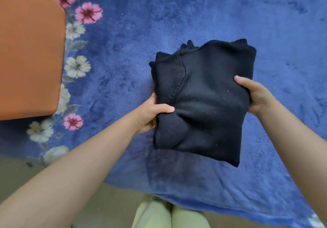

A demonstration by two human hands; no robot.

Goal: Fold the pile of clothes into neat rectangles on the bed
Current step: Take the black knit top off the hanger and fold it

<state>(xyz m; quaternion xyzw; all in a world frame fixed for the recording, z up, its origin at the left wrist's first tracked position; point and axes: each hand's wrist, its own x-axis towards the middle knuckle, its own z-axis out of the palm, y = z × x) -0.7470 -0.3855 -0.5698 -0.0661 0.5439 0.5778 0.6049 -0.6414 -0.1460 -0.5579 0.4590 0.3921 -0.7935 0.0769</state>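
Note:
A black knitted garment (203, 100) is folded into a thick rectangle and sits slightly lifted over the blue blanket (123, 64) on the bed. My left hand (150, 114) grips its left edge, thumb on top and fingers underneath. My right hand (254, 95) grips the right edge the same way, thumb over the top. A seam runs down the upper left of the fold, and a ribbed collar or cuff shows at the far edge.
An orange cushion or box (28, 50) lies at the left on the blanket's flowered border (77, 64). The bed's near edge runs along the bottom, with my pale green trousers (169, 215) and the beige floor (16, 178) below it.

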